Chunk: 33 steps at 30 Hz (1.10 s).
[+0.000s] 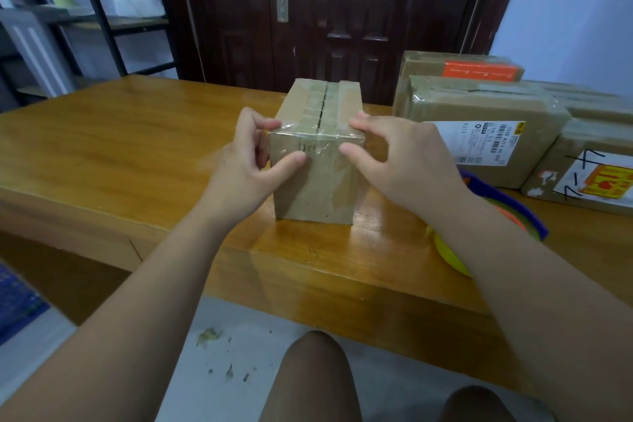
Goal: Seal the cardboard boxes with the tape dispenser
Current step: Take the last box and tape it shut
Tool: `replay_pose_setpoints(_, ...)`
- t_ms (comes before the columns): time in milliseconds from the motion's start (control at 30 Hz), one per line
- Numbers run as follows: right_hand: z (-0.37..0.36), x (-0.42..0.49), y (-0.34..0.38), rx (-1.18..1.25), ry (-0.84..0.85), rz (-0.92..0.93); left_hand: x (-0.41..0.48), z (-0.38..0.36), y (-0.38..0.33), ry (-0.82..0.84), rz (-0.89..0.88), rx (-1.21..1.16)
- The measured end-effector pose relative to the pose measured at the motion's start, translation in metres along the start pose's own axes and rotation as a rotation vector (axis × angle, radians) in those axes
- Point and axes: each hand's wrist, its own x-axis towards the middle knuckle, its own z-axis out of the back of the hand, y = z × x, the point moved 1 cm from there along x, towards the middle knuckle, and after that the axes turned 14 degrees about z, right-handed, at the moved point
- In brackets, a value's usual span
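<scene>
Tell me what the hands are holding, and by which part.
Both hands hold the small cardboard box at its near top edge: left hand pinches the left corner, right hand the right corner, thumbs on the front face.

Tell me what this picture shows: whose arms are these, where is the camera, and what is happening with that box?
There is no machine here. A person wears a wide-angle camera on the head, looking forward and down, so you see the work roughly as they do. The left hand and right hand both grip the near top edge of a small cardboard box. Their thumbs rest on its front face, where clear tape folds over the edge. The box stands on a wooden table. To the right lie more taped boxes. The blue, orange and yellow tape dispenser lies on the table, partly hidden behind the right forearm; neither hand holds it.
</scene>
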Motion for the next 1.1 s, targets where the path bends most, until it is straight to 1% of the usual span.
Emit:
replay_pose_setpoints(167,-0.021,-0.003,0.012,-0.009,-0.13,-0.02,-0.006,-0.025,-0.006,-0.279,0.044,-0.043)
replay_pose_setpoints(233,-0.024,-0.002,0.01,0.002,-0.144,-0.02,-0.005,-0.028,-0.004,-0.323,0.031,-0.046)
replay_pose_setpoints(333,-0.022,0.003,0.006,-0.025,-0.119,-0.015,-0.002,-0.028,-0.004,-0.344,0.016,-0.002)
replay_pose_setpoints(433,-0.017,0.004,0.002,-0.01,-0.085,-0.009,-0.002,-0.024,-0.004,-0.323,-0.012,0.023)
replay_pose_setpoints(533,-0.012,-0.001,-0.004,0.107,-0.041,0.022,-0.003,-0.02,-0.001,-0.254,-0.064,-0.021)
replay_pose_setpoints(600,-0.011,-0.002,-0.006,0.152,-0.049,0.023,-0.002,-0.018,0.0,-0.233,-0.081,-0.027)
replay_pose_setpoints(733,-0.011,0.0,-0.003,0.19,-0.066,-0.019,0.003,-0.015,0.0,-0.178,-0.065,-0.066)
replay_pose_setpoints(867,-0.008,-0.008,-0.007,0.281,0.002,-0.021,-0.001,-0.012,0.012,-0.049,-0.012,-0.215)
replay_pose_setpoints(1000,-0.01,-0.008,-0.002,0.314,-0.084,-0.048,0.0,-0.011,0.008,-0.072,0.018,-0.222)
replay_pose_setpoints(1100,-0.015,-0.006,0.007,0.316,-0.145,-0.135,-0.003,-0.01,0.002,-0.072,0.043,-0.251)
